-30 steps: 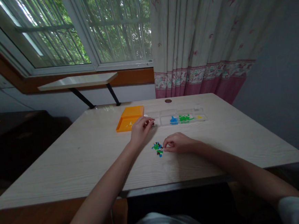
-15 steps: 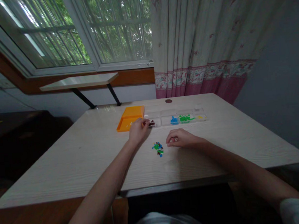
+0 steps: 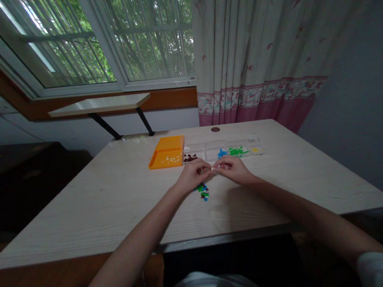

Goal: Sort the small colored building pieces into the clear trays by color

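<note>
My left hand (image 3: 195,174) and my right hand (image 3: 232,169) meet above the middle of the table, fingertips pinched together. Between them shows a tiny pale yellowish piece (image 3: 212,169), which both touch. Just below my left hand lies a small pile of green, blue and brown pieces (image 3: 203,192), partly covered by it. Behind the hands, an open orange box (image 3: 159,159) holds white pieces. Beside it, clear compartments hold brown pieces (image 3: 190,157), blue pieces (image 3: 222,152), green pieces (image 3: 237,151) and yellow pieces (image 3: 255,150).
The pale wooden table (image 3: 117,215) has a round dark cap (image 3: 215,129) near its back edge. A small raised shelf (image 3: 100,104) on black brackets stands at the back left. A window and a floral curtain (image 3: 260,89) are behind the table.
My left hand has moved right and nearer, from the brown pieces to my right hand. My right hand has risen slightly. The white pieces in the orange box are now uncovered.
</note>
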{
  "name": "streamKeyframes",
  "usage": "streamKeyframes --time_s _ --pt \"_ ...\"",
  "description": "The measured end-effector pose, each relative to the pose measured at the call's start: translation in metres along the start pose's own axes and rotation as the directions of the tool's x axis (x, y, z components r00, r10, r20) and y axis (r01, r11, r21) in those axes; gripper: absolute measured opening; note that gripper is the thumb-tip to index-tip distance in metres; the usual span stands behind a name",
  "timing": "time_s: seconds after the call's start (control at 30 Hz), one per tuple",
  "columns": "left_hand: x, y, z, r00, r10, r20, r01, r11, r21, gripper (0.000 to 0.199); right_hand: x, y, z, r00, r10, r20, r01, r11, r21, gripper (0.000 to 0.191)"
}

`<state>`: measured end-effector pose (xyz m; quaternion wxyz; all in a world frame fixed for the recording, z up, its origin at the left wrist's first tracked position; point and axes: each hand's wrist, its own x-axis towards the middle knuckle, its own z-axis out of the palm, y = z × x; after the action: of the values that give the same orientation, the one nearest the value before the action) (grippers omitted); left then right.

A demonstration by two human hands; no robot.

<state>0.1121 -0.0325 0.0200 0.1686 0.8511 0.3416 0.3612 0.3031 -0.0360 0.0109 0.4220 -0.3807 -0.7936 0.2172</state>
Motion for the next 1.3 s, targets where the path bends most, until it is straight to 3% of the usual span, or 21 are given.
streamKeyframes --time_s 0.4,0.57,0.7,1.1,1.3 --pt "0.0 0.001 0.0 0.997 -0.001 -0.071 0.0 1.0 -0.018 0.016 0.0 0.0 0.0 1.0 0.005 -0.031 -0.005 1.0 0.007 0.023" --pt "0.001 0.003 -0.005 0.988 -0.015 -0.154 0.017 1.0 0.006 0.016 0.0 0.0 0.001 0.997 0.037 -0.07 -0.039 0.999 -0.033 0.023" --pt "0.001 0.004 -0.008 0.979 -0.01 -0.204 0.011 1.0 0.004 0.017 0.0 0.001 0.002 0.999 0.026 -0.02 -0.027 0.998 -0.054 0.021" --pt "0.001 0.004 -0.008 0.979 -0.007 -0.204 0.009 1.0 0.01 0.016 -0.001 0.0 0.003 0.998 -0.017 0.063 0.022 0.997 -0.075 0.016" --pt "0.005 -0.006 -0.018 0.983 -0.09 -0.159 0.113 0.983 0.143 0.015 -0.006 -0.005 0.006 0.963 -0.054 0.266 0.088 0.989 -0.121 0.02"
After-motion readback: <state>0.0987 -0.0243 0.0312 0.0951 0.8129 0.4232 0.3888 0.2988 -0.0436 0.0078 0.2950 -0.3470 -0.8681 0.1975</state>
